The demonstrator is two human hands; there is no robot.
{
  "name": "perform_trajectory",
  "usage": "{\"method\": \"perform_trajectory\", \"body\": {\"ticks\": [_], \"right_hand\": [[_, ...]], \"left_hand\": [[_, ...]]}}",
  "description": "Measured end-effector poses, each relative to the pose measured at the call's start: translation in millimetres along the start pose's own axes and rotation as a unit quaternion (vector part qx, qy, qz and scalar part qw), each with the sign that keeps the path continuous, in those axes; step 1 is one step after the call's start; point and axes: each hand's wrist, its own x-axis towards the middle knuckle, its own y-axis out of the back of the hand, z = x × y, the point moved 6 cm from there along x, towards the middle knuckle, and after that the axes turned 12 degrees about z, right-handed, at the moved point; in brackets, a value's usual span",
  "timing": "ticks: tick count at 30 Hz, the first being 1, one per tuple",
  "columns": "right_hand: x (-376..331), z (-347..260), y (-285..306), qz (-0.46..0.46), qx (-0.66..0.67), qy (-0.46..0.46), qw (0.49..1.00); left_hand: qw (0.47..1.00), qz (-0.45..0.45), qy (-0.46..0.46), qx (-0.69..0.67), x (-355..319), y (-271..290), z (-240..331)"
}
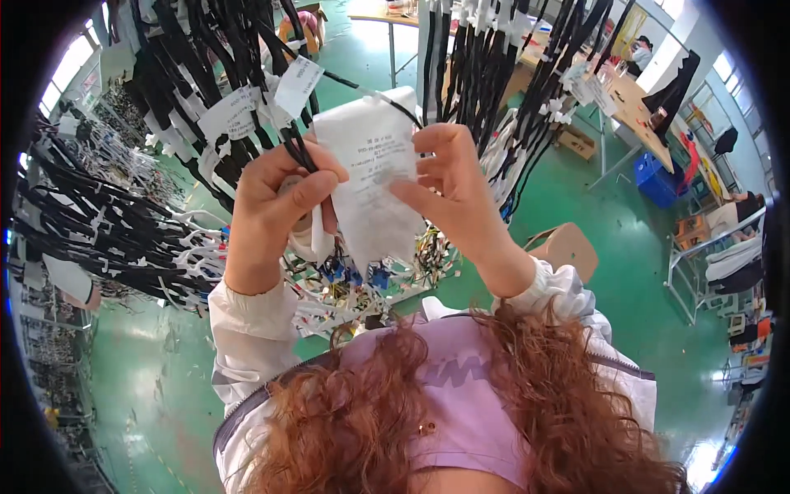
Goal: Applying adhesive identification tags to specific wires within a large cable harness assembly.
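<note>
Closed around thin black wires (301,151), my left hand (276,202) also pinches the left edge of a white printed sheet (374,210), which looks like a soft label or pouch. My right hand (461,185) has its thumb and fingers at the sheet's right edge; the thumb lies in front and some fingertips are hidden. A black cable (341,80) passes over the sheet's top edge toward my right index finger. Beside my left hand, white paper tags (298,86) hang on black wire bundles (239,49).
More black wire harnesses (477,70) hang ahead, and others (90,206) fill the left. Loose wires with coloured connectors (358,300) lie below my hands. At right are a wooden-topped table (634,111), a blue bin (656,179) and a tan stool (572,249). Other people sit farther off.
</note>
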Motion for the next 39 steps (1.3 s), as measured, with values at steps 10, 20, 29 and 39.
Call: {"method": "perform_trajectory", "body": {"ticks": [10, 20, 29, 39], "right_hand": [[-4.8, -12.5, 10.7, 0.036, 0.027, 0.038, 0.998], [-13.9, -13.1, 15.9, 0.050, 0.034, 0.138, 0.989], [-29.5, -17.4, 19.9, 0.094, -0.103, 0.129, 0.982], [-26.7, -65.1, -31.3, -0.105, -0.518, 0.409, 0.744]], "left_hand": [[0.993, 0.064, 0.087, 0.056, -11.4, 0.1, -7.2], [0.984, 0.004, 0.178, -0.025, -22.2, -11.2, -22.7], [0.991, 0.113, 0.053, 0.044, -31.7, -17.3, -30.1], [0.978, 0.074, -0.083, 0.179, -31.1, -26.3, -9.5]]}}
